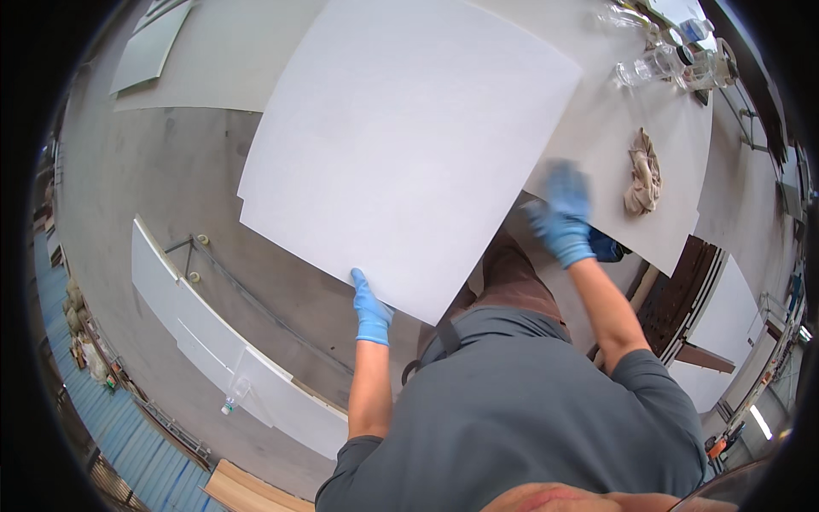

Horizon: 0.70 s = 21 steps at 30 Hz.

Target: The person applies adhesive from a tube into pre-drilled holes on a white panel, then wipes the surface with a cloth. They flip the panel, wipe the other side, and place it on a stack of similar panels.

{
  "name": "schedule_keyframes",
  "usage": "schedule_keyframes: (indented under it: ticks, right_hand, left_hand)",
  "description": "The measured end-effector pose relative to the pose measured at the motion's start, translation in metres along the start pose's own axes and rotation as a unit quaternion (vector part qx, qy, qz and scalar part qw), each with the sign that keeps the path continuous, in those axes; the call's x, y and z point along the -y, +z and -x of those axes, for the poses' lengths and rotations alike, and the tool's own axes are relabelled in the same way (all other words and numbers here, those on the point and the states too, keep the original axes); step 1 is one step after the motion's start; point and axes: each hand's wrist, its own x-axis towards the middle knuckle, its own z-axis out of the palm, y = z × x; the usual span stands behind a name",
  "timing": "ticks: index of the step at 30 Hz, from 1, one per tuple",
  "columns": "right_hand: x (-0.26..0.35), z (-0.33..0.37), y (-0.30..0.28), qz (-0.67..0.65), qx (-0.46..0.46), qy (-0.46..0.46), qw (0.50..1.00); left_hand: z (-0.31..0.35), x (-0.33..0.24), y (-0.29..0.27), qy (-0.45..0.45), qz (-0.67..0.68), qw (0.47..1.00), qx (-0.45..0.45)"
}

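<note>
At the far left lies a blue corrugated surface (128,452), bent by the lens, and above it, near the upper rim, a pale panel (152,47) rests on the light-coloured work surface (222,64). Lower down, long white boards (281,392) stretch diagonally, with a clear bottle (238,392) near their middle; just beside them a thin metal frame (264,290) with small wheels runs along the grey floor.

Next comes the left hand (373,314), in a blue glove, at the near edge of the large white panel (409,154). One digit lies over the panel's face and the rest of the hand is partly hidden — it is closed on that edge. The panel fills the upper middle, tilted in the view, its far part over the work surface and its near corner reaching out toward the person's waist.

To the panel's right is the right hand (563,213), also gloved in blue and blurred, its fingers spread and gripping nothing; whether it touches the work surface's edge I cannot tell. Further right a crumpled beige cloth (643,175) lies on that surface, with several clear bottles (655,66) grouped beyond it. Below, at the right, brown boards (682,299) stand beside a white sheet (725,328).
</note>
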Motion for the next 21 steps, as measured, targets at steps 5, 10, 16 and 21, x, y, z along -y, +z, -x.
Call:
schedule_keyframes:
  ticks: [5,10,16,21]
  right_hand:
    - [-0.036,-0.015,-0.015,-0.114,-0.085,-0.075,0.987]
    - [0.025,-0.021,-0.025,-0.298,0.177,0.121,0.93]
    - [0.071,-0.107,0.008,-0.169,-0.038,-0.289,0.942]
    - [0.057,-0.225,0.046,-0.076,0.025,-0.472,0.878]
  left_hand:
    - [-0.001,0.003,0.009,0.013,0.016,0.999,-0.028]
    - [-0.001,0.002,0.019,0.012,0.012,0.998,-0.053]
    - [-0.005,0.007,0.013,0.021,0.014,0.996,-0.081]
    - [-0.009,0.008,0.006,0.05,-0.032,0.993,-0.101]
